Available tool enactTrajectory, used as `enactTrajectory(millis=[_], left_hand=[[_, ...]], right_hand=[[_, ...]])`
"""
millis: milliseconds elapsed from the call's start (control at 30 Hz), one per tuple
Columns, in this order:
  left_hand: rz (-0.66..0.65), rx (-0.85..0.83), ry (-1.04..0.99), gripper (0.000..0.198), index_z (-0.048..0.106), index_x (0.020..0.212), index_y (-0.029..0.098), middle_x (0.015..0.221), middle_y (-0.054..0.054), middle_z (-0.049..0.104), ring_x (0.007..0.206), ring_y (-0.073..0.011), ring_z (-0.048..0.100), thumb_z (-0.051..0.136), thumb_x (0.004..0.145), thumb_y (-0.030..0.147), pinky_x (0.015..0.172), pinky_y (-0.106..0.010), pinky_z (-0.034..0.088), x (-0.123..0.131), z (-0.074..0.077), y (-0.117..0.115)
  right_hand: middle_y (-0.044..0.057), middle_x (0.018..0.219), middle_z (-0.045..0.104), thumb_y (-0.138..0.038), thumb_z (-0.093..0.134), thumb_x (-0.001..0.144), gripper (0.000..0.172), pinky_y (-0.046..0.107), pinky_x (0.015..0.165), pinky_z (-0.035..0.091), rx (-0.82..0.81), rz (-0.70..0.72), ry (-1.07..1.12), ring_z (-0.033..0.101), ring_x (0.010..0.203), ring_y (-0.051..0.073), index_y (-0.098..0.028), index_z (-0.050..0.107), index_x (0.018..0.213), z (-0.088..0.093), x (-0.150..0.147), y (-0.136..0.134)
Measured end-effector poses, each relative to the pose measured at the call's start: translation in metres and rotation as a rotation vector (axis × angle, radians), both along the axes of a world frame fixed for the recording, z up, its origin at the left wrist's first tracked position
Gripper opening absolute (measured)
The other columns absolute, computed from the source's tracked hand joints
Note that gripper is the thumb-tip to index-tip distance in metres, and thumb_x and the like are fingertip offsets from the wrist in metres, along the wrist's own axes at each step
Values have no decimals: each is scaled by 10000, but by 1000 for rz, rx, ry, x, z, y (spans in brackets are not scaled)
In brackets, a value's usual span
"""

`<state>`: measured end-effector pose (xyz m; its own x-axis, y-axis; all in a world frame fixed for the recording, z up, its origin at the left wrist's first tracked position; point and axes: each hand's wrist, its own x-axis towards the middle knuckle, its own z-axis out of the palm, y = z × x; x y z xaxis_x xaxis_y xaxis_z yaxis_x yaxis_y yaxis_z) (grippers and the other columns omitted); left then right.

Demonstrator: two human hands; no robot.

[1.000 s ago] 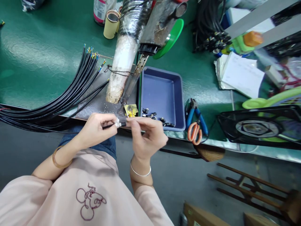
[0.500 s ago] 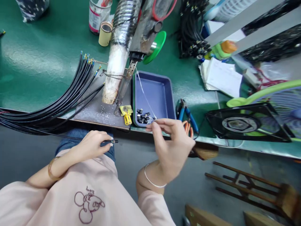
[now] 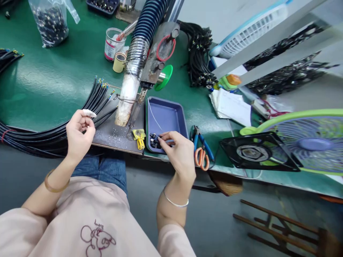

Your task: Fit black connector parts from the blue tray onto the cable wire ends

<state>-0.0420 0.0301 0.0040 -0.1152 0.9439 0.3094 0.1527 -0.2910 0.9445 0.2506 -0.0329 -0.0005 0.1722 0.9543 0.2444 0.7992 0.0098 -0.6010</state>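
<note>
My left hand [image 3: 80, 134] is raised beside a bundle of black cables [image 3: 89, 101] with stripped coloured wire ends. Its index finger, in a white covering, is stretched out over the cables; the other fingers curl loosely, with nothing visible in them. My right hand [image 3: 177, 151] reaches into the front of a blue tray [image 3: 182, 121]. Thumb and index finger pinch at a small black connector [image 3: 158, 140] in the pile there. Thin solder wire [image 3: 154, 116] hangs loose above the pile. Left of the tray, a soldering iron [image 3: 138, 109] points down beside a yellow clip [image 3: 139, 138].
A fume hose [image 3: 127, 89] comes down beside the iron. Blue-handled cutters [image 3: 205, 146] and orange-handled scissors [image 3: 201, 159] lie right of the tray. Farther right are papers [image 3: 232, 107], a black square fan [image 3: 254, 151] and a green-rimmed fan [image 3: 308, 142]. A bag of connectors [image 3: 50, 25] stands at back left.
My left hand has let go of the black cable in my lap and risen left to the bundle. My right hand has moved left into the connector pile. The view has shifted.
</note>
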Motion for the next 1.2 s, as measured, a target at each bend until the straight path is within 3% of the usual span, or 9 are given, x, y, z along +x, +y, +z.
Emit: enactTrajectory(millis=[100,233,333,467,600,800,933,1100,1200], left_hand=[[-9,45,193,322,675,1032,168,776,3,646,634,-108,580,544,749,87,561,-200,454,2,2,3],[-32,143,681,289,732,1098,151,1017,-86,720,865,-212,664,592,850,197,774,-329,533,7,-1,10],[-70,112,914,266,761,1070,132,964,-115,740,946,-283,683,587,903,242,824,-384,522,9,-9,22],[12,116,897,294,771,1019,128,944,-116,742,891,-261,691,493,955,197,783,-363,503,9,-18,38],[54,136,864,233,751,1026,136,968,-103,714,829,-233,675,540,931,161,737,-342,483,7,-18,39],[-75,168,972,220,733,1020,144,973,-117,709,919,-266,663,521,973,179,787,-361,491,7,-15,30],[-128,181,1009,222,754,898,149,944,-129,703,923,-296,631,573,960,262,762,-395,486,10,-16,28],[-194,185,952,223,776,904,154,901,-126,731,911,-289,618,573,945,234,734,-383,468,10,-10,15],[-391,125,805,159,776,819,184,791,-87,739,815,-246,621,641,893,224,690,-337,444,8,0,0]], right_hand=[[35,785,703,-297,584,860,183,293,657,520,-3,-5,-57,651,669,171,-232,543,694,-1,1,5],[12,714,637,-283,593,840,168,295,637,482,-15,-36,-116,597,610,161,-235,532,691,-1,0,6],[10,726,624,-279,593,837,163,295,640,480,-25,-34,-122,595,620,162,-236,522,697,-1,0,5],[12,745,616,-286,582,849,172,291,639,487,-13,-21,-124,589,629,162,-239,508,701,-1,-1,3],[9,713,601,-310,571,854,188,295,626,477,-1,-41,-125,574,615,165,-243,500,693,-2,-2,4],[10,714,603,-355,548,865,201,315,644,475,-22,-52,-123,580,617,173,-243,507,704,-2,-3,4],[7,727,592,-316,567,849,178,313,649,469,-11,-72,-139,570,621,171,-244,493,705,-3,-6,5],[-1,714,585,-275,583,815,160,302,633,468,13,-93,-144,567,613,164,-246,482,695,-6,-7,6],[1,698,599,-277,588,809,158,304,618,472,28,-101,-137,564,596,161,-244,500,683,-6,-7,8]])
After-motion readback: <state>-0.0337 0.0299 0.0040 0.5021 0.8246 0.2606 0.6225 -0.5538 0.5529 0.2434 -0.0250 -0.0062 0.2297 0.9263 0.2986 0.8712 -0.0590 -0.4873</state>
